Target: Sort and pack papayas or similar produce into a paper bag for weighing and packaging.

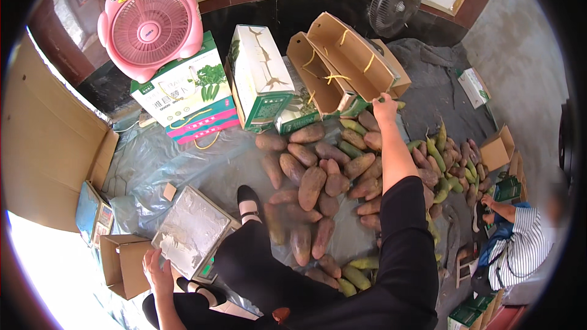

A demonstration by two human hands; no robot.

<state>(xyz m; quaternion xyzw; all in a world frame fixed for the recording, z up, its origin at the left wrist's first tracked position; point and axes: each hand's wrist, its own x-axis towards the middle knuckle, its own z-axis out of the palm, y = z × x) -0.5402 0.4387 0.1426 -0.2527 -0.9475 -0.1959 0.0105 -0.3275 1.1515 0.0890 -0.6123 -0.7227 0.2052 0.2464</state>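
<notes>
My right hand reaches out over the pile, its fingers closed around a green radish at the near edge of an open brown carton. The hand covers most of that radish. Below it lie many long radishes, most coated in reddish-brown soil, a few green. My left hand is low at the left with its fingers apart and nothing in them. It hovers by the edge of a flat scale whose pale top is smeared with dirt.
A pink animal-shaped fan sits on stacked gift boxes. White-and-green cartons stand beside it. A black fan is by the wall. A small open carton sits left of the scale. At the right, a person in stripes works beside more radishes.
</notes>
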